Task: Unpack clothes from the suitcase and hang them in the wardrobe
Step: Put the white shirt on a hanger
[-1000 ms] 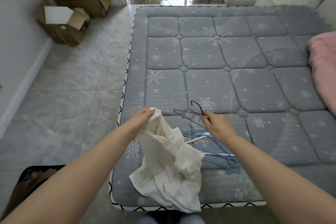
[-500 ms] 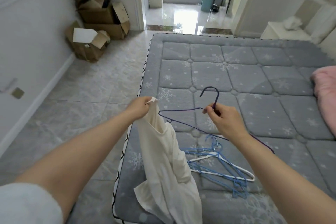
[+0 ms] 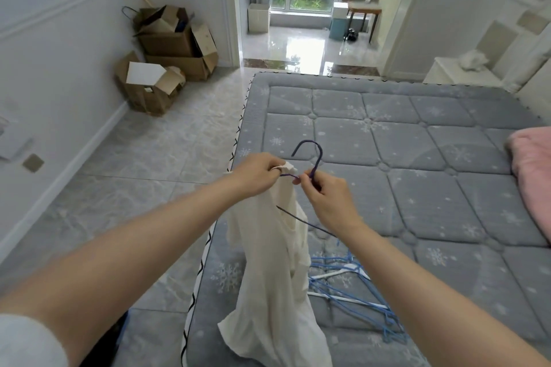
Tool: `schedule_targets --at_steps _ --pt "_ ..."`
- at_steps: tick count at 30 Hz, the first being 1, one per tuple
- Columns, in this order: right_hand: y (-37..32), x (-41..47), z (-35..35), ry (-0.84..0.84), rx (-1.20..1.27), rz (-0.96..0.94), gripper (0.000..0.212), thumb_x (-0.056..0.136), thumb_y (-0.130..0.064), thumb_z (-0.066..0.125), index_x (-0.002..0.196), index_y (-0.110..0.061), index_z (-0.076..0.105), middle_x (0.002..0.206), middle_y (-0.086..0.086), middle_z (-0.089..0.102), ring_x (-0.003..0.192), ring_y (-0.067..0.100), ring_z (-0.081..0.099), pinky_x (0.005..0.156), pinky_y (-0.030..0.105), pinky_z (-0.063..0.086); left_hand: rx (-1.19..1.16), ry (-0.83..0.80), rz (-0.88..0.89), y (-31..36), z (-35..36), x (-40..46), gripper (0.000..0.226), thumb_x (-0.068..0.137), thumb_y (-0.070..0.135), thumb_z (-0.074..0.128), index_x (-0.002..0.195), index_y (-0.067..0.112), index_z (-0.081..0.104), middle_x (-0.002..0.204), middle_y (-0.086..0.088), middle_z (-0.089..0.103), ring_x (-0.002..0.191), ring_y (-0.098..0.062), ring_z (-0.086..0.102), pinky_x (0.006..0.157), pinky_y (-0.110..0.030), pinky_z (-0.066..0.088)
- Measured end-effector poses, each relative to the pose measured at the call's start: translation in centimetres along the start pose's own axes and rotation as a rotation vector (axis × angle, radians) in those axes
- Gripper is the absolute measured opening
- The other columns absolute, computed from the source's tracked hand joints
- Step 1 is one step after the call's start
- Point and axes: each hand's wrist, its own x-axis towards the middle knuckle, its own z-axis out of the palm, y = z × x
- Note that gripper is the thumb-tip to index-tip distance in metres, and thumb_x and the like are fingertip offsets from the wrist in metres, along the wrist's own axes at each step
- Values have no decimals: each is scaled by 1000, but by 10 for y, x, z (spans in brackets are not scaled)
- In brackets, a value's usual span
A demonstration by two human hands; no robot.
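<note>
My left hand [image 3: 256, 174] pinches the white garment [image 3: 277, 271], my right hand [image 3: 325, 197] pinches the purple hanger [image 3: 313, 158] at twelve o'clock; threading unfinished, wardrobe hanging outstanding.

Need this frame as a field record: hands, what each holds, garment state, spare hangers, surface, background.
left hand: left hand grips the top edge of the white fabric garment
right hand: right hand holds the dark purple wire hanger at the neck, hook pointing up
garment state: hangs down, lower part resting on the grey quilted snowflake mattress; one hanger arm runs into it
spare hangers: pile of blue and white wire hangers lying on the mattress
pink item: pink bedding at the mattress's right edge
background: brown cardboard boxes against the wall
</note>
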Motion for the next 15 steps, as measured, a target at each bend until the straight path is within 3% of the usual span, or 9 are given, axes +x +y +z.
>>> schedule_targets --at_steps 2,3,4,6,8,10,13,15 --pt "-8 6 3 14 51 38 25 99 -31 54 85 -25 73 44 -6 43 44 8 42 48 26 28 1 52 83 10 -4 -4 32 93 29 42 72 26 66 91 -9 53 86 -23 53 76 -32 40" --pt "-10 10 1 25 69 60 25 99 -31 54 82 -26 72 43 -9 45 44 7 42 48 23 27 50 95 118 9 -6 -3 32 91 38 41 75 31 69 95 -6 50 87 -19 49 78 -30 36" --pt "-11 13 -3 30 92 72 26 98 -30 54 80 -25 72 43 -11 45 43 7 41 47 23 26 149 138 164 4 -8 -3 37 86 45 38 85 32 72 100 -2 50 93 -17 46 82 -29 31" --pt "-11 17 -12 3 149 69 28 98 -29 55 79 -20 73 41 -9 38 42 7 35 47 23 23 274 78 235 -3 -13 -2 44 82 47 35 103 28 69 105 4 51 103 -16 44 85 -28 27" --pt "-13 17 -18 -42 193 43 28 99 -28 55 78 -19 72 45 -9 35 44 7 32 49 26 25 231 -24 302 -5 -17 -3 22 94 40 40 95 26 57 89 11 49 93 -18 51 77 -32 35" --pt "-14 17 -22 -50 213 -1 23 99 -29 55 82 -24 70 57 -7 48 51 6 42 55 26 33 289 7 309 -3 -18 -2 20 102 38 38 83 30 40 75 12 43 78 -17 49 67 -36 41" --pt "-3 16 -29 204 106 -152 13 96 -32 60 105 -22 62 96 -7 63 89 3 58 77 20 41 370 182 288 3 -22 -1 27 101 44 36 80 28 34 67 10 42 71 -22 51 61 -37 44" --pt "11 3 -32 507 120 -149 12 96 -30 61 101 -21 57 96 -5 56 91 13 54 82 27 42 340 231 279 6 -27 3 28 101 47 36 82 25 38 63 7 45 69 -25 55 59 -36 44"
